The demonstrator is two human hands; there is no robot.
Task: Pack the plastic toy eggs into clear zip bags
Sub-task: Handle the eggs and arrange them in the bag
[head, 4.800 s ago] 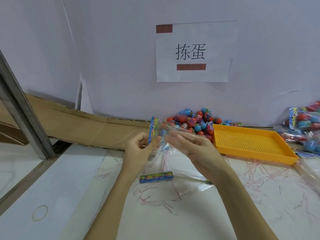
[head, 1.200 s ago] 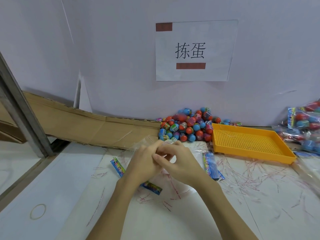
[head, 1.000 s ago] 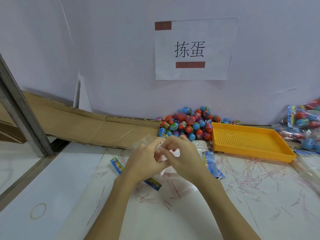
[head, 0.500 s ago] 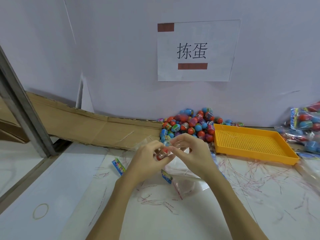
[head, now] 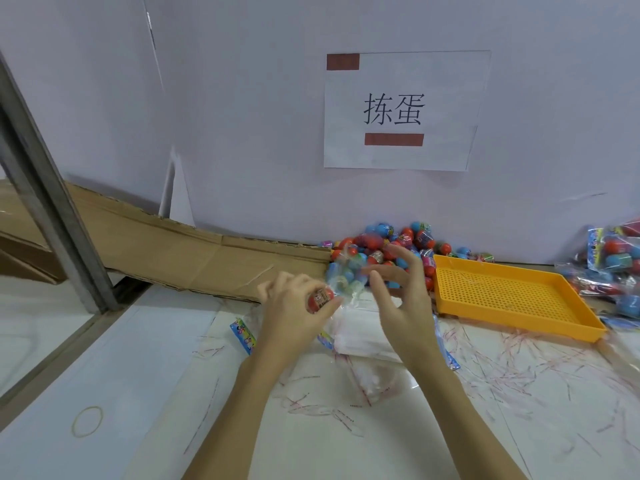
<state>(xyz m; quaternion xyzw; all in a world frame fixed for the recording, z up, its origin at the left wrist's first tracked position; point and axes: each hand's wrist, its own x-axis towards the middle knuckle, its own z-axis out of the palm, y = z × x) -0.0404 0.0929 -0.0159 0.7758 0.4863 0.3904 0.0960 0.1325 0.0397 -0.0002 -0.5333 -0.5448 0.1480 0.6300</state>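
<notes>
- Red plastic, with a printed band round it: one toy egg (head: 321, 299) sits pinched in the fingers of the left hand (head: 294, 315), which also seems to hold the mouth of a clear zip bag (head: 349, 282); the film is hard to trace.
- To do this step well, I judge the bag's mouth should be held wide and the egg dropped fully past the zip strip before more are fetched.
- The right hand (head: 403, 299) holds nothing, fingers spread and relaxed, at about 3 o'clock from the egg and just beside it.
- The loose egg pile (head: 391, 244) lies at 1 o'clock from the hands, against the wall and near the right fingertips.
- More empty bags (head: 360, 337) lie flat on the surface under the hands, toward 6 o'clock.
- An orange tray (head: 512, 299) stands at 3 o'clock; filled bags (head: 613, 261) lie beyond it, well apart from the hands.
</notes>
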